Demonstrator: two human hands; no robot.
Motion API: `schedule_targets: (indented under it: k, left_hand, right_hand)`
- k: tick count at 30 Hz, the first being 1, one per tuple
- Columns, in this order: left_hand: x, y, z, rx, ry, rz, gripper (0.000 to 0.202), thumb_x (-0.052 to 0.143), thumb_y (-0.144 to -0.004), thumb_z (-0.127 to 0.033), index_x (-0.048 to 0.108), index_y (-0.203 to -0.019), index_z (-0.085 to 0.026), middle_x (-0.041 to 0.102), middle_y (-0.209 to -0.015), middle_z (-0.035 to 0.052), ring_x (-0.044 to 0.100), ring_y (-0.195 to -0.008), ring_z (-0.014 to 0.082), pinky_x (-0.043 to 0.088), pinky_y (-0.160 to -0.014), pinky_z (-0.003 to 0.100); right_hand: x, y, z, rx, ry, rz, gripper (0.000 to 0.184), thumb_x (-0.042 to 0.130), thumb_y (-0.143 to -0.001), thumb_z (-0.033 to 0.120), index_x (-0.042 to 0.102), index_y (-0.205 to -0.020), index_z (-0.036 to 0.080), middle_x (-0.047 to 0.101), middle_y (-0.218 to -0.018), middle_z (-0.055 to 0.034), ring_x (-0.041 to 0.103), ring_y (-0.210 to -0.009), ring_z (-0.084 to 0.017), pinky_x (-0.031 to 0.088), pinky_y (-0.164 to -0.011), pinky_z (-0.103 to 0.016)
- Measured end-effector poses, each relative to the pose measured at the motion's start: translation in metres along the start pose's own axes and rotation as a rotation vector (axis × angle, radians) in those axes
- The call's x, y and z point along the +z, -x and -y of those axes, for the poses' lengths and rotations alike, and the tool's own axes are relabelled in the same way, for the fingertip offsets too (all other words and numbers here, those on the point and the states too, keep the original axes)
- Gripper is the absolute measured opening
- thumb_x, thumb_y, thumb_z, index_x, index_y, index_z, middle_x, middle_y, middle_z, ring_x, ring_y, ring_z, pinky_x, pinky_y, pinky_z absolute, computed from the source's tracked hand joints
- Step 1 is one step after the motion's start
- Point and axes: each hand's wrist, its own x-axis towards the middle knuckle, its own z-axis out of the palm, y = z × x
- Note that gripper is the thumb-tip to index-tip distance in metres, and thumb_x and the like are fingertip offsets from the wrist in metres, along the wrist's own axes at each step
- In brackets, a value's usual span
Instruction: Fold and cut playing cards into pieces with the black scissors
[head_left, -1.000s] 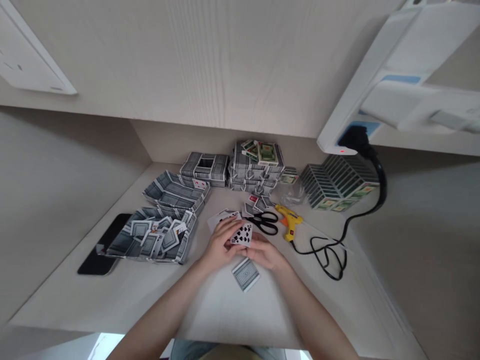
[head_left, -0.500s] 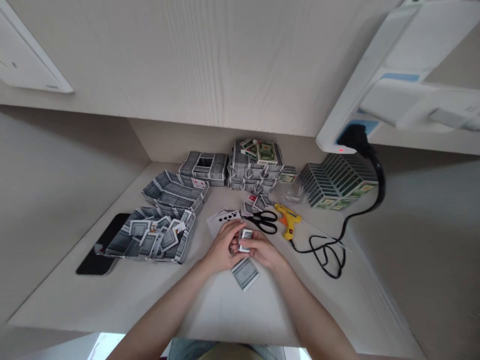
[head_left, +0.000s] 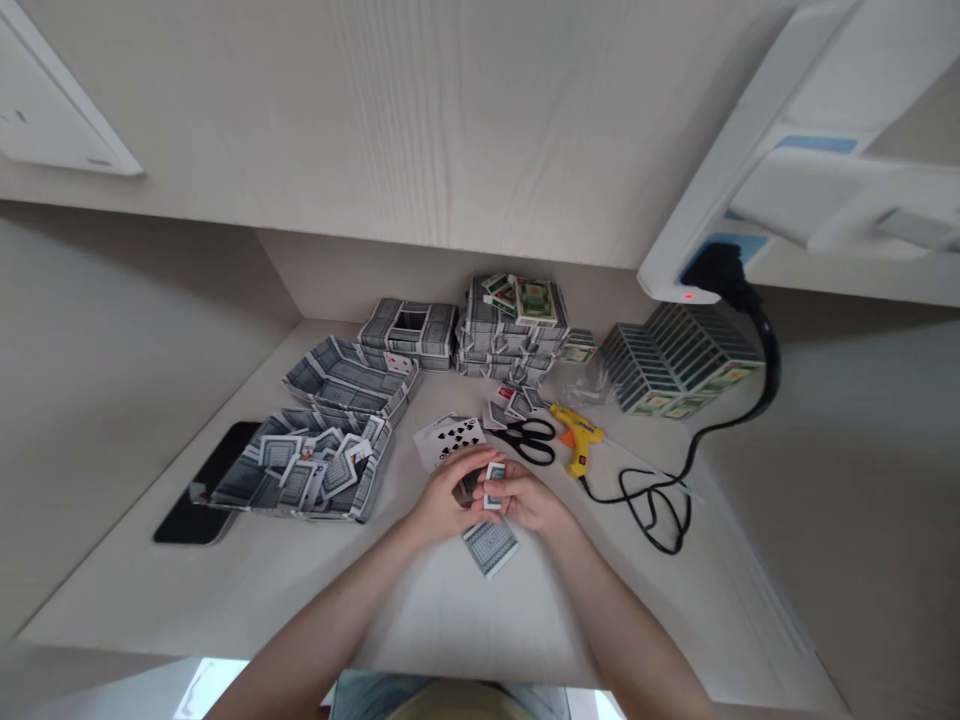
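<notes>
Between my hands is a small folded playing card (head_left: 493, 486) with a grey patterned back. My right hand (head_left: 529, 497) pinches it with the thumb across its front. My left hand (head_left: 444, 503) curves round the card's left side, fingertips near its top and thumb near its bottom. Shadow hides the inside of the left palm. Just below lies a flat playing card (head_left: 490, 547), back side up. Above my left hand rest a few loose cards (head_left: 459, 436), one showing spades. Black-handled scissors (head_left: 532, 441) lie beyond my right hand.
A yellow glue gun (head_left: 579, 440) with a black cable (head_left: 660, 490) sits at right. Left are a phone (head_left: 196, 520) and an open card-built tray (head_left: 367, 490) holding loose cards. Card-built boxes (head_left: 510, 345) and stacked card packs (head_left: 675, 362) stand behind, under a low panel (head_left: 450, 130).
The folded card has turned slightly and shifted a little right in my right hand. A dark gap now shows between it and my left palm. The view has tilted slightly.
</notes>
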Motion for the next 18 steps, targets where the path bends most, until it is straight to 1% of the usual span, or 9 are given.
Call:
schedule_targets:
  k: [3, 5, 7, 10, 15, 18]
  left_hand:
    - [0.006, 0.003, 0.001, -0.068, 0.177, -0.021, 0.079, 0.078, -0.049, -0.033, 0.046, -0.121, -0.021, 0.057, -0.115, 0.0125, 0.049, -0.111, 0.0265, 0.037, -0.096, 0.043]
    - [0.01, 0.004, 0.001, -0.14, 0.314, -0.022, 0.082, 0.078, -0.05, -0.029, 0.042, -0.123, -0.022, 0.056, -0.116, 0.0126, 0.052, -0.108, 0.0253, 0.041, -0.093, 0.04]
    - [0.013, 0.005, 0.001, -0.191, 0.407, -0.031, 0.083, 0.079, -0.05, -0.025, 0.042, -0.124, -0.022, 0.056, -0.116, 0.0123, 0.053, -0.107, 0.0245, 0.042, -0.092, 0.038]
    - [0.013, 0.004, -0.001, -0.242, 0.442, -0.047, 0.083, 0.08, -0.047, -0.02, 0.045, -0.123, -0.02, 0.057, -0.115, 0.0125, 0.053, -0.107, 0.0249, 0.04, -0.094, 0.038]
    - [0.005, 0.001, -0.004, -0.288, 0.457, -0.094, 0.078, 0.078, -0.052, -0.018, 0.046, -0.123, -0.022, 0.057, -0.116, 0.0106, 0.053, -0.106, 0.0239, 0.04, -0.093, 0.037]
    - [0.003, 0.0, -0.003, -0.293, 0.466, -0.088, 0.077, 0.077, -0.054, -0.02, 0.045, -0.124, -0.021, 0.056, -0.118, 0.012, 0.052, -0.108, 0.0248, 0.04, -0.092, 0.037]
  right_hand:
    - [-0.002, -0.001, -0.001, 0.001, -0.024, 0.056, 0.024, 0.073, -0.059, 0.017, 0.061, -0.078, 0.009, 0.067, -0.066, -0.0051, 0.063, -0.055, -0.016, 0.046, -0.038, -0.02]
    - [-0.002, -0.002, -0.003, -0.01, -0.041, 0.086, 0.022, 0.072, -0.061, 0.017, 0.06, -0.078, 0.01, 0.067, -0.066, -0.0043, 0.063, -0.053, -0.016, 0.045, -0.036, -0.019]
    - [-0.002, -0.002, -0.003, -0.024, -0.057, 0.103, 0.022, 0.072, -0.062, 0.016, 0.059, -0.079, 0.011, 0.067, -0.066, -0.0034, 0.063, -0.054, -0.015, 0.045, -0.036, -0.019]
    - [-0.001, -0.002, -0.004, -0.041, -0.071, 0.103, 0.021, 0.07, -0.064, 0.016, 0.059, -0.081, 0.011, 0.067, -0.07, -0.0047, 0.064, -0.06, -0.016, 0.045, -0.04, -0.018]
    - [0.003, 0.0, -0.001, -0.087, -0.093, 0.09, 0.025, 0.066, -0.071, 0.02, 0.058, -0.093, 0.012, 0.068, -0.081, -0.0075, 0.064, -0.073, -0.016, 0.049, -0.054, -0.022]
    - [0.003, 0.0, 0.0, -0.102, -0.08, 0.033, 0.023, 0.064, -0.073, 0.022, 0.06, -0.094, 0.012, 0.068, -0.081, -0.0074, 0.064, -0.073, -0.016, 0.049, -0.058, -0.024]
